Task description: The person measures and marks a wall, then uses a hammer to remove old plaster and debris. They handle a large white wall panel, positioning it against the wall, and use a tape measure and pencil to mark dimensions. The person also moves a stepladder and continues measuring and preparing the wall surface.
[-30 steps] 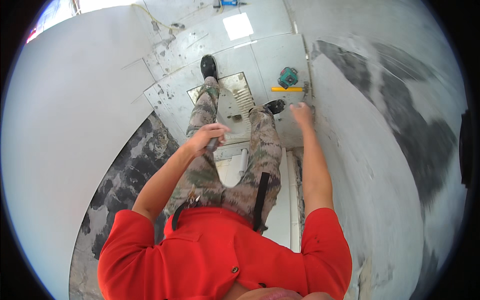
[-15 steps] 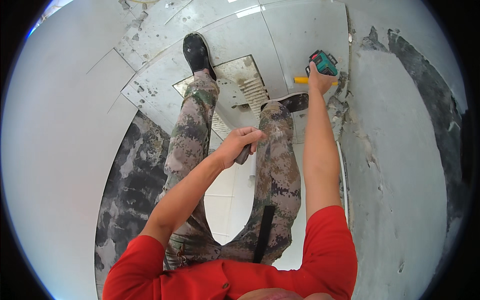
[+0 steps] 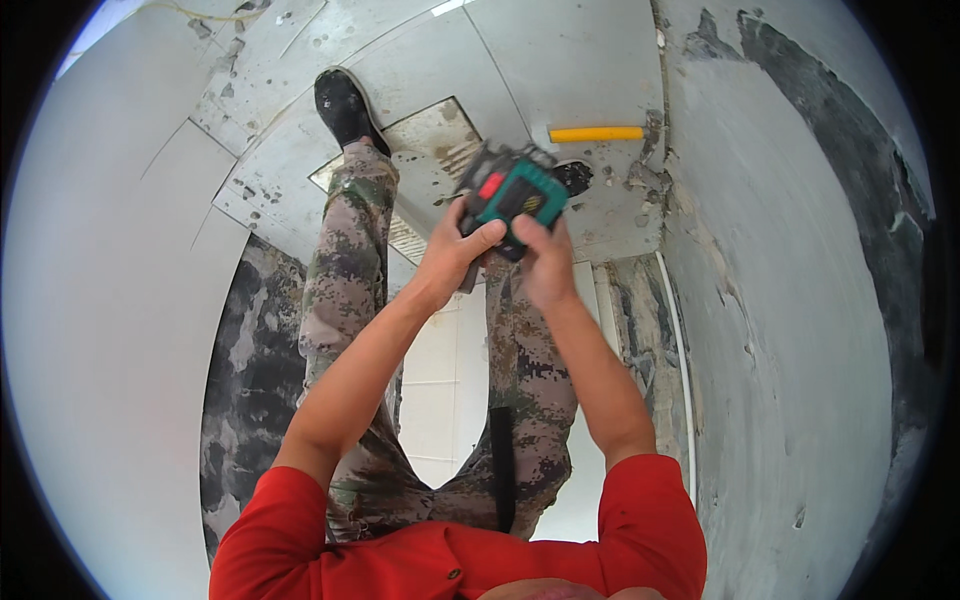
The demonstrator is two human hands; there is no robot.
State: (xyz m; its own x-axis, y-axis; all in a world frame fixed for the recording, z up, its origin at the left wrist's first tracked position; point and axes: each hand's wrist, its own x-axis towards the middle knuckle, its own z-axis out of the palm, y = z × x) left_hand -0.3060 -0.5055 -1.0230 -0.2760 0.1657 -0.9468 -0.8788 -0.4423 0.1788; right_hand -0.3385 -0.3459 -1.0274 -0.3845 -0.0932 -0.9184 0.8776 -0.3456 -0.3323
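Observation:
Both my hands are together in front of my right leg, around a green and black laser level point(image 3: 535, 190) with a red part, slightly blurred by motion. My right hand point(image 3: 548, 262) grips its near right side. At its left lower corner is my left hand point(image 3: 450, 255), thumb lying against the casing. A dark block point(image 3: 468, 278) shows below that palm, still held by the left hand; most of it is hidden. Beyond the level, a yellow bar point(image 3: 596, 133) lies on the tiled floor point(image 3: 580, 70).
A square recess point(image 3: 445, 125) with ridged mortar lies between my feet. My left shoe point(image 3: 345, 105) stands beside it; the right shoe point(image 3: 574, 177) is partly covered. A rough plastered wall point(image 3: 780, 250) rises at the right, with a white pipe point(image 3: 678, 360) along its foot. A pale panel point(image 3: 110, 300) fills the left.
The laser level has left the floor by the right wall, carried toward me and leftward in my right hand. My left hand has moved up to meet it. The yellow bar shows fully.

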